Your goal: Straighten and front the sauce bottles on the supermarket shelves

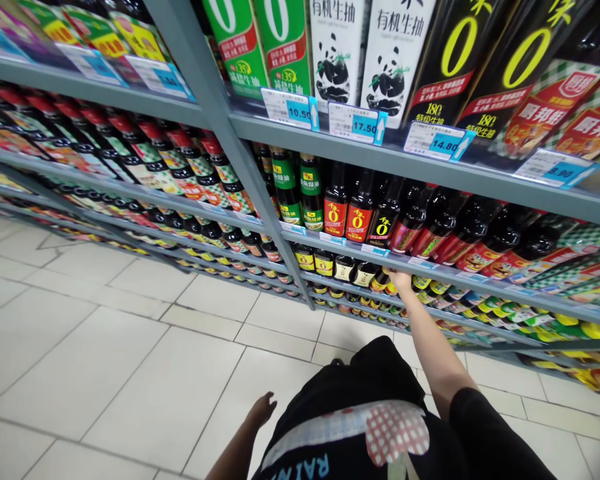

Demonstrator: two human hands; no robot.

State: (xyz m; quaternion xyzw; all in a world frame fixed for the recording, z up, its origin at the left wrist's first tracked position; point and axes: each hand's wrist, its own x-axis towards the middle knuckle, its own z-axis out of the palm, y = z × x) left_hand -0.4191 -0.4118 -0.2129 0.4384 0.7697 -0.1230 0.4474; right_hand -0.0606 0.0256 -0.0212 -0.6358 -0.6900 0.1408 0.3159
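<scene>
My right hand (pixel 399 277) reaches under the edge of a grey shelf, beside dark bottles with yellow and red labels (pixel 380 281). Its fingers are mostly hidden there, so whether they grip a bottle cannot be made out. To the left of it stand cream-labelled bottles (pixel 344 269) and yellow-labelled bottles (pixel 323 263). On the shelf above are soy sauce bottles with red labels (pixel 335 217) and one with a black label (pixel 381 223). Low beside my body, over the floor, my left hand (pixel 264 408) hangs open and holds nothing, its fingers loosely bent.
A grey upright post (pixel 230 133) divides the shelving. Boxed sauces (pixel 335 60) with price tags (pixel 357 124) fill the top right shelf. Rows of red-capped bottles (pixel 180 150) line the left bay. Pale tiles (pixel 125 360) cover the floor.
</scene>
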